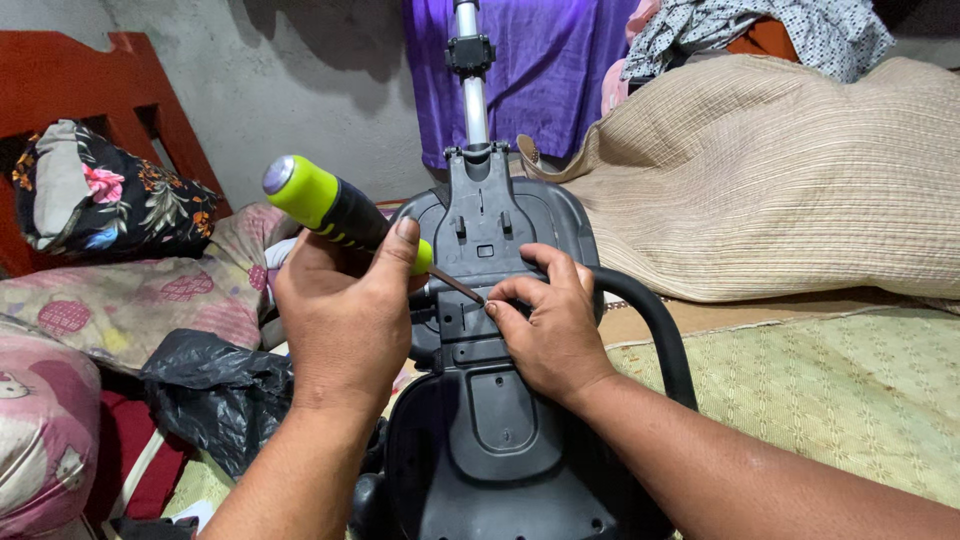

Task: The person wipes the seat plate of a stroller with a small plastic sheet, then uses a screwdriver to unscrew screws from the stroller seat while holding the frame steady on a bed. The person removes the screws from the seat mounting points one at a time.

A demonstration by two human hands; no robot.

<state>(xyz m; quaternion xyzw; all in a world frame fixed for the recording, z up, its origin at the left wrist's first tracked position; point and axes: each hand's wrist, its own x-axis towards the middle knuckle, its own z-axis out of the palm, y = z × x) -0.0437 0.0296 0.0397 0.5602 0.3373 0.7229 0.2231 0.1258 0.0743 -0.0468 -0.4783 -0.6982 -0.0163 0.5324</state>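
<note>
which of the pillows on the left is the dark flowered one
The dark floral pillow leaning on the red wooden frame; the pink patterned pillows lie lower and are pale.

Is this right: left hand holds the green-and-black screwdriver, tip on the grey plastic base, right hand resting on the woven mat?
Not quite. The head view shows the right hand on the grey plastic base, fingers beside the tip, not on the woven mat. The left hand does hold the green-and-black screwdriver.
</note>
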